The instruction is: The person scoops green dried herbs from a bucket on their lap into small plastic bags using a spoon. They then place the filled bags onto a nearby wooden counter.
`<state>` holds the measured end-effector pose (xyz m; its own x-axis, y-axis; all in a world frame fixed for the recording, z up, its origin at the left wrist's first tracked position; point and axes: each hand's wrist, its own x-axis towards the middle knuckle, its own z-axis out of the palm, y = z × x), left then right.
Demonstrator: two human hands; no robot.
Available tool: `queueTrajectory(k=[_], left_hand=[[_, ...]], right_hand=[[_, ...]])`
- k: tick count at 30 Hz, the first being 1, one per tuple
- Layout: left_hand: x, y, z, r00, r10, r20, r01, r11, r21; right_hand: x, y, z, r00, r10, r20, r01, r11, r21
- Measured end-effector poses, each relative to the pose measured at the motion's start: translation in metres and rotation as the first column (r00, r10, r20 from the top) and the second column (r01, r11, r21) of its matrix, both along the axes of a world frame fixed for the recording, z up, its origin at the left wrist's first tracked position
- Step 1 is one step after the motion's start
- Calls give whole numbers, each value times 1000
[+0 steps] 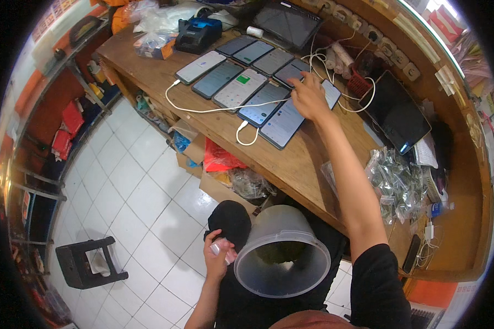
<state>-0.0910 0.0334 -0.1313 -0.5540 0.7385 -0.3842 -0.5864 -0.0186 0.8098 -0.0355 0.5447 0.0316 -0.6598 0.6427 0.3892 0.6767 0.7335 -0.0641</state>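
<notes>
My right hand [311, 98] reaches over several smartphones laid in two rows on the wooden desk. Its fingers are apart, with fingertips at a dark-screened phone [286, 74]; whether they touch the glass I cannot tell. Under the wrist lies a phone with a lit screen [283, 123], and a smaller lit phone [331, 93] is just right of the hand. Low by my lap, my left hand [217, 257] grips a small bundle of clear plastic [221, 249]. Beside it a translucent plastic bucket [280, 224] tilts towards me between my legs, dark green contents inside.
White charging cables [206, 111] cross the wooden desk [304, 164]. At its right lie a tablet [395, 111] and a heap of small clear bags [397, 185]. A label printer [197, 35] stands at the far left. An open carton [226, 193] sits below; a black stool [92, 263] lies on the floor.
</notes>
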Motion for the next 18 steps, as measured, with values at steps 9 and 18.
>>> queueTrajectory(k=[9, 18], left_hand=[[-10, 1, -2, 996, 40, 78, -40, 999, 1], [-11, -3, -7, 997, 40, 73, -41, 999, 14]], right_hand=[[10, 19, 3, 1000, -5, -6, 5, 991, -135], [5, 17, 1, 1000, 0, 29, 5, 986, -167]])
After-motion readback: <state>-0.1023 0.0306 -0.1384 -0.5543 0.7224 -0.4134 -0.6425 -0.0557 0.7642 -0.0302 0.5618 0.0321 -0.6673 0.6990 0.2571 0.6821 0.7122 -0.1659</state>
